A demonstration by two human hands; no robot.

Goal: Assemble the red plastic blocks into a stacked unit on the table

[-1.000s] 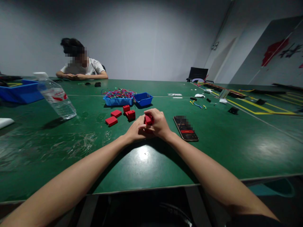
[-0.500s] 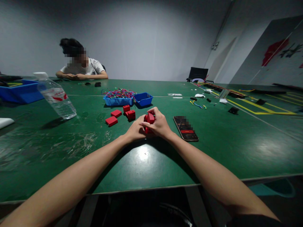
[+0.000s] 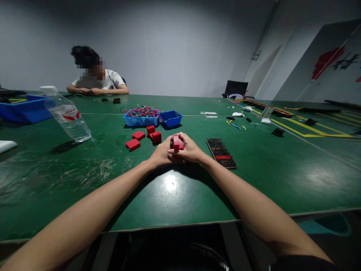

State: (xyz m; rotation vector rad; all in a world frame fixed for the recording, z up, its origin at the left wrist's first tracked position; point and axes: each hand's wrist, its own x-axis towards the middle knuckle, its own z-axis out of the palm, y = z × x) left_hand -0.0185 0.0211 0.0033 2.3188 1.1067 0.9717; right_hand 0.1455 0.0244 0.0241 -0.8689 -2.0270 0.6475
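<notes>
Your L hand (image 3: 162,155) and R hand (image 3: 191,148) meet approx. mid-frame, a bit below ctr., both closed around a small red box-shaped block, prob. plastic (image 3: 177,142). R fingers are bent round its far and R side, thumb across the near face, so you're pinching it there; L fingers wrap the L side and run underneath, but most L fingertips are hidden, so can't tell exactly how they press. More red shows low btwn your palms; can't tell if that's the same block or a 2nd pc. Just L of your L hand, ctr.-L of frame, you've a loose group of similar red blocks: two lying flat (image 3: 132,145), two or more chunkier ones w/ openings (image 3: 155,137) close together to their R. Above those, upper ctr., sits a shallow blue plastic tray (image 3: 141,121) heaped w/ thin multicoloured wires (image 3: 142,111), and a smaller dark-blue plastic tray (image 3: 172,119) right beside it. To the R of your R hand, near but apart, a black rectangular smartphone (image 3: 221,153) lies screen up on the green smooth-topped table (image 3: 169,207). L of frame: a clear plastic bottle w/ white cap and red-and-white label (image 3: 69,116), in front of a big blue plastic bin (image 3: 28,109) at the L edge. Upper L, a person in a white T-shirt (image 3: 108,79) sits across from you, forearms on the table edge.
</notes>
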